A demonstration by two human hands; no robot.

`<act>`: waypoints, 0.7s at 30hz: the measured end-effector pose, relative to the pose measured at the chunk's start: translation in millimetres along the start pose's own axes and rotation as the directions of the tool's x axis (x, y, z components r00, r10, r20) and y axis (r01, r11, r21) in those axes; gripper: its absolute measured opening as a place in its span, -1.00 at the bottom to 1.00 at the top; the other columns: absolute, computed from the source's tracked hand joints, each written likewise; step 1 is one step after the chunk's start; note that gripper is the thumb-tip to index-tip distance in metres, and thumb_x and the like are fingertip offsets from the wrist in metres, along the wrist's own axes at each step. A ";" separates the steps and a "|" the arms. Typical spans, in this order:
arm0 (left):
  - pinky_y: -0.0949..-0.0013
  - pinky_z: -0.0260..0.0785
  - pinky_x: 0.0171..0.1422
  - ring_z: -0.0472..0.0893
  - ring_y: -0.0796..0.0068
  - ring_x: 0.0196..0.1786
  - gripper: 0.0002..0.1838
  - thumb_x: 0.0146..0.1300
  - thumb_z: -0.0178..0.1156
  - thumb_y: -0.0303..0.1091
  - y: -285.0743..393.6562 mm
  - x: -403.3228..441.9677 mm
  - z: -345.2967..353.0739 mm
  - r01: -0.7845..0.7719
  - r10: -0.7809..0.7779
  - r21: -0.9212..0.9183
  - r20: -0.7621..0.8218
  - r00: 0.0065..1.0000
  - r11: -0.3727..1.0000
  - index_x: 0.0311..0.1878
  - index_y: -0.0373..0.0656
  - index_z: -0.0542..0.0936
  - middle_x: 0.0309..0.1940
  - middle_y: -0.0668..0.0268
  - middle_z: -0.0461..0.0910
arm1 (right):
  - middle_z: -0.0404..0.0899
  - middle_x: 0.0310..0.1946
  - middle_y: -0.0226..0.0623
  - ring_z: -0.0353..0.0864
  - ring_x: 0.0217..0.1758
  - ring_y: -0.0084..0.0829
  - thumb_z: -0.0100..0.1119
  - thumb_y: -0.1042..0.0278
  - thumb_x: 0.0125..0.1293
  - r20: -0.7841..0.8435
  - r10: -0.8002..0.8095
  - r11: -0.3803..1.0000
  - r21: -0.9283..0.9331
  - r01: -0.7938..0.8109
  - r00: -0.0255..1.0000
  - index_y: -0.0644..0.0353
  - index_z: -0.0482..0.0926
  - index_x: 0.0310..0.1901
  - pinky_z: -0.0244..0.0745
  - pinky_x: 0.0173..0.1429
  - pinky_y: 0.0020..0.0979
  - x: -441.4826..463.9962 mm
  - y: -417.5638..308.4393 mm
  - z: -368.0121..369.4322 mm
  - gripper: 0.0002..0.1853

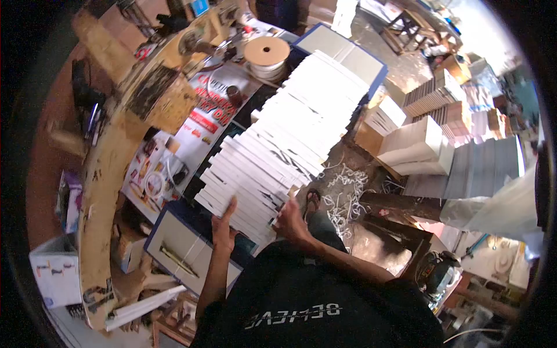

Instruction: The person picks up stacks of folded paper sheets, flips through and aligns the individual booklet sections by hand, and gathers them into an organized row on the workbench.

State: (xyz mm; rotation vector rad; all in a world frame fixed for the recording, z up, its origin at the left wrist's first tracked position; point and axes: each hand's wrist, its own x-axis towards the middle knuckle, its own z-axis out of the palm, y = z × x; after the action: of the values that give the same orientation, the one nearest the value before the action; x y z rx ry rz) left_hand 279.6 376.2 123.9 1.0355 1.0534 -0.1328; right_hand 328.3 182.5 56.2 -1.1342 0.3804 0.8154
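Workshop: left hand touches white rectangular paper blocks; right hand curls apart, both grips unclear; black shirt bears inverted "BELIEVE."

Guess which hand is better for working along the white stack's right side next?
Probably the right hand: it's at that side of the white stack, fingers curled near the edge. The left hand is at the near end, its thumb stretched out, so it would likely have to cross over.
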 end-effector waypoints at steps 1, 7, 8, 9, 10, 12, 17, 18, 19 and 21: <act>0.06 0.47 0.04 0.45 0.29 0.23 -0.17 0.13 0.39 -0.03 -2.8 3.9 4.9 -0.006 0.006 0.011 0.022 1.000 1.000 0.40 -0.06 0.23 0.25 0.27 0.43 | 0.40 -0.33 -0.29 0.44 -0.15 -0.41 -0.25 -0.45 0.35 0.018 0.241 0.959 0.150 -0.241 0.970 0.23 0.36 -0.17 0.39 0.04 -0.34 4.1 -0.3 0.2 -0.29; 0.11 0.50 0.01 0.49 0.32 0.18 -0.38 0.26 0.28 -0.03 -26.3 -7.2 -12.6 -0.033 0.088 -0.234 0.228 0.970 0.972 0.29 -0.11 0.35 0.19 0.21 0.46 | 0.59 -0.34 -0.22 0.56 -0.18 -0.37 -0.10 -0.29 0.38 0.409 0.210 0.586 -0.780 0.220 0.888 0.28 0.58 -0.07 0.45 0.02 -0.33 -42.8 -140.8 -20.9 -0.34; 0.11 0.50 0.01 0.49 0.32 0.18 -0.38 0.26 0.28 -0.03 -35.8 -8.0 -9.9 -0.041 0.098 -0.241 0.232 0.968 0.970 0.29 -0.11 0.35 0.19 0.21 0.46 | 0.64 -0.33 -0.20 0.60 -0.21 -0.39 -0.01 -0.21 0.38 0.546 0.190 0.378 -0.808 0.452 0.816 0.25 0.63 -0.06 0.48 -0.02 -0.33 -50.1 -180.7 -26.3 -0.41; 0.15 0.50 0.03 0.50 0.34 0.18 -0.39 0.28 0.27 -0.04 -44.7 -8.3 -6.0 -0.073 0.129 -0.278 0.189 0.973 0.958 0.29 -0.12 0.36 0.19 0.22 0.47 | 0.68 -0.29 -0.17 0.63 -0.22 -0.41 0.09 -0.11 0.37 0.538 0.164 0.299 -0.826 0.478 0.827 0.22 0.65 -0.02 0.51 -0.07 -0.34 -45.0 -223.9 -29.5 -0.50; 0.20 0.50 0.04 0.50 0.35 0.18 -0.41 0.30 0.25 -0.04 -50.9 -8.7 -3.4 -0.106 0.158 -0.315 0.144 0.977 0.943 0.28 -0.14 0.37 0.19 0.22 0.47 | 0.70 -0.24 -0.14 0.66 -0.20 -0.47 0.23 0.13 0.30 0.599 -0.058 0.252 -0.765 0.592 0.799 0.23 0.67 -0.06 0.54 -0.12 -0.35 -37.6 -267.7 -33.9 -0.66; 0.22 0.49 0.07 0.50 0.36 0.17 -0.42 0.31 0.24 -0.05 -54.6 -14.1 1.9 -0.102 0.142 -0.319 0.105 0.984 0.942 0.28 -0.14 0.37 0.19 0.23 0.47 | 0.71 -0.22 -0.23 0.67 -0.22 -0.42 0.18 0.15 0.35 0.281 -0.485 0.397 -0.773 0.495 0.828 0.23 0.66 -0.07 0.55 -0.11 -0.39 10.5 -317.0 -66.5 -0.68; 0.18 0.45 0.16 0.51 0.34 0.17 -0.45 0.32 0.24 -0.13 -74.1 -2.0 -9.3 -0.128 0.171 -0.385 0.081 0.982 0.914 0.30 -0.12 0.39 0.17 0.28 0.49 | 0.71 -0.36 -0.10 0.72 -0.25 -0.33 0.38 -0.18 0.08 0.059 -0.866 0.171 -0.898 0.405 0.496 0.34 0.64 -0.10 0.57 -0.18 -0.34 137.7 -445.7 -109.7 -0.36; 0.19 0.45 0.17 0.52 0.34 0.16 -0.47 0.34 0.21 -0.16 -45.5 -12.5 15.6 -0.109 0.120 -0.433 0.000 0.993 0.895 0.31 -0.12 0.38 0.16 0.29 0.50 | 0.70 -0.29 -0.06 0.71 -0.17 -0.24 0.38 -0.25 0.02 0.130 -0.856 0.093 -0.914 0.396 0.501 0.33 0.61 -0.06 0.57 -0.12 -0.29 158.6 -468.3 -116.1 -0.28; 0.19 0.45 0.17 0.52 0.34 0.16 -0.47 0.34 0.21 -0.16 -45.4 -11.9 20.1 -0.129 0.130 -0.439 -0.027 0.991 0.889 0.31 -0.12 0.38 0.16 0.29 0.50 | 0.69 -0.22 -0.02 0.69 -0.08 -0.16 0.39 -0.33 -0.04 0.196 -0.839 0.019 -0.922 0.387 0.508 0.33 0.59 -0.01 0.56 -0.06 -0.23 183.0 -487.0 -126.8 -0.20; 0.18 0.45 0.18 0.53 0.34 0.15 -0.44 0.35 0.20 -0.12 -45.2 -10.8 12.7 -0.223 0.215 -0.321 -0.059 0.975 0.920 0.33 -0.13 0.36 0.16 0.28 0.50 | 0.37 0.30 -0.04 0.33 0.38 -0.11 0.35 -0.51 -0.20 0.076 -0.687 -0.061 -0.997 0.046 0.722 0.14 0.25 0.35 0.10 0.40 0.13 220.8 -520.5 -137.1 0.16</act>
State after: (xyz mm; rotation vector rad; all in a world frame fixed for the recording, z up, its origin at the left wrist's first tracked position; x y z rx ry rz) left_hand 257.6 337.9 104.6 0.8457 0.9342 0.2310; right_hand 876.5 46.3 195.3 -2.7258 -0.3000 0.0500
